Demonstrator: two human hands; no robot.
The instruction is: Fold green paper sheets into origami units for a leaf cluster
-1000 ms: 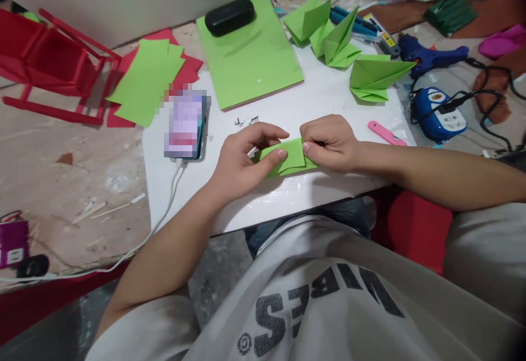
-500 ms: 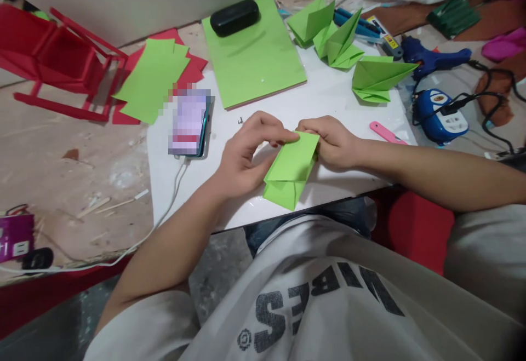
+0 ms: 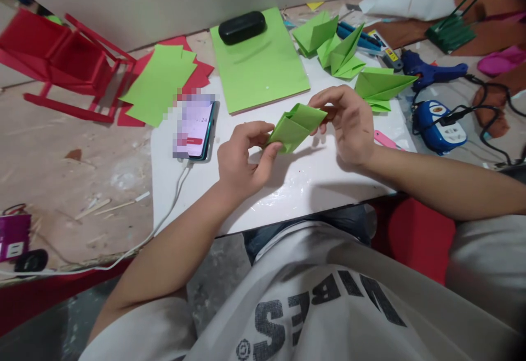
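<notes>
A folded piece of green paper [image 3: 296, 126] is held above the white board, tilted, with a pocket-like fold on its upper side. My left hand [image 3: 246, 155] pinches its left end between thumb and fingers. At the opposite corner, the curved fingers of my right hand [image 3: 349, 125] take hold of the paper; some fingertips are hidden behind it. Beyond my right hand stand several folded green paper pieces [image 3: 382, 87]. A flat stack of green sheets [image 3: 263, 70] lies past my hands, bearing a black case [image 3: 242, 28].
A phone [image 3: 197, 131] on a white cable lies left on the white board [image 3: 296, 196]. Red and green paper [image 3: 160, 79] and a red paper rocking chair [image 3: 82, 70] are farther left. Right are a pink cutter [image 3: 385, 139], glue gun [image 3: 431, 69] and blue power socket [image 3: 439, 122].
The folded green paper has been lifted away from me and turned, showing its folded pocket. My right hand has gone from a closed grip to a looser hold with curved fingers.
</notes>
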